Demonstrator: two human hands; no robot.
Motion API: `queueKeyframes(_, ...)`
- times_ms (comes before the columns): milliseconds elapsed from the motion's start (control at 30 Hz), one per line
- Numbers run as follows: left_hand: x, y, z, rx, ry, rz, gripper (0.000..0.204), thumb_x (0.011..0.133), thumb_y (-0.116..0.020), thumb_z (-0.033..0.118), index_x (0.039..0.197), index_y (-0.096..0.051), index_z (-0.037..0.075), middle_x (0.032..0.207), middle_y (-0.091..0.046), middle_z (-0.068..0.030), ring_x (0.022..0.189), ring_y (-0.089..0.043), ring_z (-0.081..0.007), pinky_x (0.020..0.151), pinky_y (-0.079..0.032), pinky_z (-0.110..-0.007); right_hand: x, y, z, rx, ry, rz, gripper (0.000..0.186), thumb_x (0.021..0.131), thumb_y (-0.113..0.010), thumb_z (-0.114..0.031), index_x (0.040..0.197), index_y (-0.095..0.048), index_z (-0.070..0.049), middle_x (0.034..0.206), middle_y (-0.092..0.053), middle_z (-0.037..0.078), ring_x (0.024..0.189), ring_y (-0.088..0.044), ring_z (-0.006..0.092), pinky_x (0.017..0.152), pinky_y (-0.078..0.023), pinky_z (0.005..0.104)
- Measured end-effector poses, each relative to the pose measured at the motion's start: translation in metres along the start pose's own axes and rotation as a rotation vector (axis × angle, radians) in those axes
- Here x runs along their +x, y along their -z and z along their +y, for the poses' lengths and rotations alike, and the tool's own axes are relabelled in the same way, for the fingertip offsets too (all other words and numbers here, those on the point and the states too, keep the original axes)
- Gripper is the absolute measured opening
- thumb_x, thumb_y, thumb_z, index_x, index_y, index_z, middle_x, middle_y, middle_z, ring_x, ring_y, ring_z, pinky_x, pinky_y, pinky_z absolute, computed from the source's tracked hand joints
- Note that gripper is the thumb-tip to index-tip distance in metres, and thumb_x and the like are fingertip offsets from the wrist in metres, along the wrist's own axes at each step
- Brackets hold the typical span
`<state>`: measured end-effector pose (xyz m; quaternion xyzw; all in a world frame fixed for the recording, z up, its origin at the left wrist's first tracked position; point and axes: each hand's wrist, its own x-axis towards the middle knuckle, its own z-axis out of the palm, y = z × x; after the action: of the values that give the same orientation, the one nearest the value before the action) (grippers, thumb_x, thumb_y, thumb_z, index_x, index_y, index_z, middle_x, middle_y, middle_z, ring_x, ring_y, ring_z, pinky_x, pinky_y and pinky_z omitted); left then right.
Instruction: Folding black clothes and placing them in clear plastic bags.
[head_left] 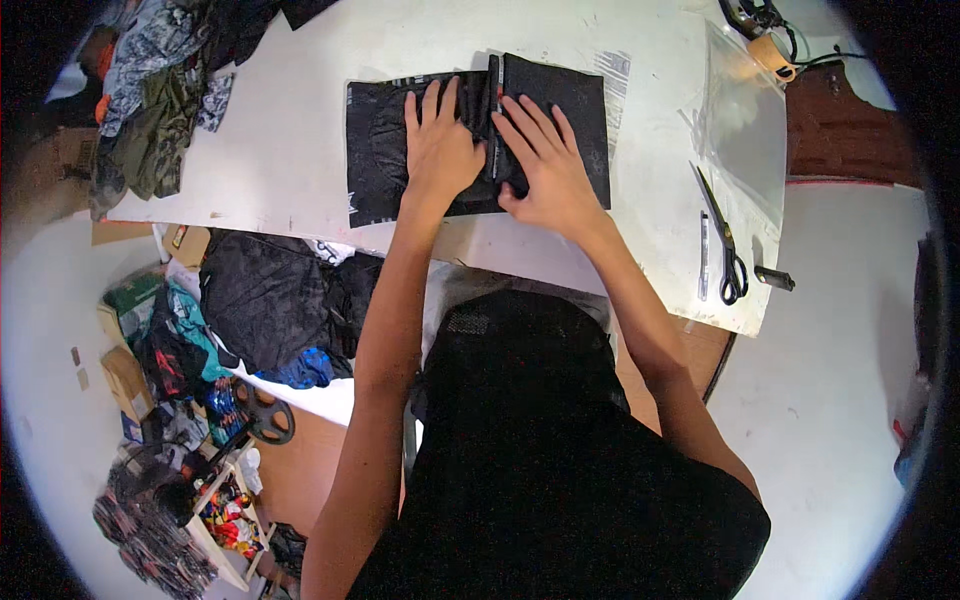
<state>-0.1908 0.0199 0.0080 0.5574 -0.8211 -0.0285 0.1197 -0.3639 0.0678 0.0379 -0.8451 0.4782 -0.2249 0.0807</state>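
Note:
A folded black garment (372,180) lies across the white table, with patterned edging and a raised narrow band (495,145) near its middle. My left hand (437,140) rests palm down on the left part, fingers apart and fingertips near the upper edge, thumb close to the band. My right hand (535,165) lies spread on the right part just beside the band, thumb low by the front edge. Black scissors (728,250), a clear ruler (704,255) and a small black object (774,278) sit to the right.
Piled camouflage clothing (155,140) covers the table's back left. A clear plastic sheet (745,150) and an orange object with cables (768,60) are at the back right. Below left are a lower surface with dark garments (265,290) and a wooden crate (215,540).

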Motion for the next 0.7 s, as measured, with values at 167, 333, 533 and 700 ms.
queueKeyframes(167,-0.002,0.002,-0.002,0.022,-0.019,-0.004,0.031,0.076,-0.075,0.032,0.082,-0.078,0.001,0.149,-0.041,-0.0165,0.141,-0.029,-0.0345,0.118,-0.014,-0.056,-0.01,-0.003,0.001,-0.022,-0.079,0.001,0.09,0.061,-0.073,-0.016,0.144,-0.041,-0.001,0.15,-0.039,0.019,0.143,-0.032,0.0337,0.12,-0.017,0.0527)
queueKeyframes(333,-0.002,0.002,-0.002,-0.015,-0.039,0.047,0.031,0.075,-0.075,0.032,0.079,-0.078,0.001,0.148,-0.043,-0.0187,0.14,-0.031,-0.0355,0.117,-0.015,-0.056,-0.008,-0.016,0.006,0.013,-0.083,0.064,0.081,0.063,-0.073,-0.012,0.14,-0.048,-0.001,0.145,-0.047,0.019,0.14,-0.039,0.0328,0.118,-0.024,0.0493)
queueKeyframes(533,-0.001,0.001,-0.001,-0.018,-0.037,0.05,0.03,0.074,-0.074,0.031,0.08,-0.078,0.001,0.147,-0.044,-0.0192,0.14,-0.031,-0.0359,0.117,-0.014,-0.056,0.0,-0.022,0.011,0.237,-0.16,0.198,0.068,0.066,-0.076,-0.017,0.128,-0.057,0.002,0.137,-0.055,0.022,0.131,-0.049,0.0347,0.113,-0.034,0.0478)
queueKeyframes(700,-0.001,-0.001,-0.004,0.005,-0.052,0.068,0.031,0.074,-0.073,0.031,0.08,-0.078,0.001,0.146,-0.045,-0.0196,0.14,-0.031,-0.0361,0.117,-0.014,-0.056,0.002,-0.023,0.005,0.045,-0.147,0.19,0.072,0.061,-0.079,-0.01,0.128,-0.057,0.002,0.133,-0.059,0.019,0.128,-0.053,0.0318,0.111,-0.038,0.0452)
